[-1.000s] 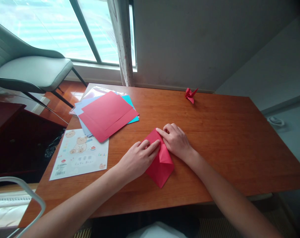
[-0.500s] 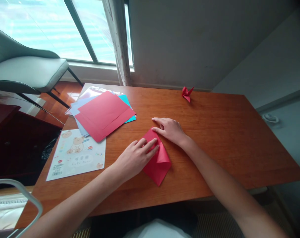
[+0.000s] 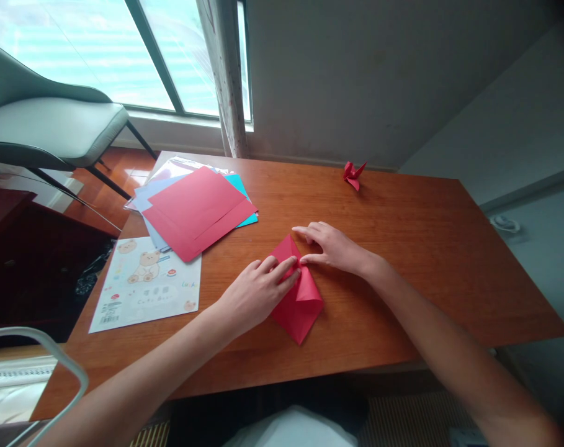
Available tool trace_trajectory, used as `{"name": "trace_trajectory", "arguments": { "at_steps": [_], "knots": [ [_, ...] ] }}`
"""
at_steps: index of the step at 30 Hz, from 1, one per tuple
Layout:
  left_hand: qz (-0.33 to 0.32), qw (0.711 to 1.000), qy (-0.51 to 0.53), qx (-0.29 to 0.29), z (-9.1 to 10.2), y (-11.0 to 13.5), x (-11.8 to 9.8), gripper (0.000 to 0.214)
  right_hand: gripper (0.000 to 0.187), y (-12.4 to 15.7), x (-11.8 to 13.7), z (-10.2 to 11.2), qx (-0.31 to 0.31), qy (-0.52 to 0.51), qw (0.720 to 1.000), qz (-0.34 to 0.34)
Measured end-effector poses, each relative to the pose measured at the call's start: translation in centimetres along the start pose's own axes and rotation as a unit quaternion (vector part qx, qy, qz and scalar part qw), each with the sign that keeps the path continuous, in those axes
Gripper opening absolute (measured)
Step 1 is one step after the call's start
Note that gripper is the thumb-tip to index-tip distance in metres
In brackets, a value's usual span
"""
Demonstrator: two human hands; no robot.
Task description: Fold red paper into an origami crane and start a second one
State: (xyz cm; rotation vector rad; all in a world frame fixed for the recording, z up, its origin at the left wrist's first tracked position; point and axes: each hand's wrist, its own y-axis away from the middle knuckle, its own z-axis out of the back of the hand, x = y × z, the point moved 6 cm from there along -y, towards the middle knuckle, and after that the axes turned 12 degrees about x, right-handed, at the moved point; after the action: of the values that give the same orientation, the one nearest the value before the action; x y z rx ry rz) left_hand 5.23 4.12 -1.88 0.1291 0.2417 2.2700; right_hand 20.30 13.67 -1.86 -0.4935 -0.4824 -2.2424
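A partly folded red paper [image 3: 300, 304] lies on the wooden table [image 3: 425, 261] in front of me. My left hand [image 3: 256, 292] lies flat on its left half, fingers stretched out and pressing down. My right hand [image 3: 331, 245] rests at the paper's upper right edge, fingers spread, with thumb and forefinger touching the fold near the top corner. A flap of the paper stands slightly raised between the two hands.
A stack of red, blue and pale sheets [image 3: 193, 208] lies at the table's left. A bear-printed card [image 3: 146, 282] is nearer me. A small red folded crane [image 3: 353, 174] sits by the wall. A grey chair [image 3: 53, 127] stands by the window.
My right hand has slid a little down along the paper's upper right edge, toward my left fingertips. My left hand stays pressed on the paper.
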Motion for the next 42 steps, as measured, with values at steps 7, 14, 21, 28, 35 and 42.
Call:
{"name": "trace_trajectory", "arguments": {
  "at_steps": [7, 14, 21, 28, 35, 42],
  "knots": [
    [-0.005, 1.0, 0.004, -0.009, 0.1, 0.0, 0.0, 0.049, 0.055, 0.4, 0.1, -0.3, -0.009, -0.004, 1.0, -0.007],
    [-0.003, 1.0, 0.01, 0.006, -0.1, -0.1, 0.0, 0.048, 0.055, -1.3, -0.3, -0.3, -0.027, 0.041, 0.99, -0.132],
    [-0.006, 1.0, 0.028, -0.007, -0.1, -0.1, 0.3, 0.049, 0.07, -3.3, -0.7, 0.6, -0.027, 0.051, 0.958, -0.281],
    [-0.016, 0.994, 0.094, -0.058, 0.8, 0.1, 0.9, 0.04, 0.054, -3.7, -1.5, 0.8, -0.113, -0.014, 0.944, -0.31],
    [0.189, 0.96, 0.153, -0.142, 1.6, 3.0, 4.0, 0.036, 0.044, 2.6, -0.1, 2.2, -0.219, -0.186, 0.943, -0.17],
    [0.255, 0.961, 0.087, -0.064, 1.2, 2.3, 3.6, 0.033, 0.034, 5.2, 12.2, -1.2, -0.155, 0.075, 0.985, -0.008]
  ]
}}
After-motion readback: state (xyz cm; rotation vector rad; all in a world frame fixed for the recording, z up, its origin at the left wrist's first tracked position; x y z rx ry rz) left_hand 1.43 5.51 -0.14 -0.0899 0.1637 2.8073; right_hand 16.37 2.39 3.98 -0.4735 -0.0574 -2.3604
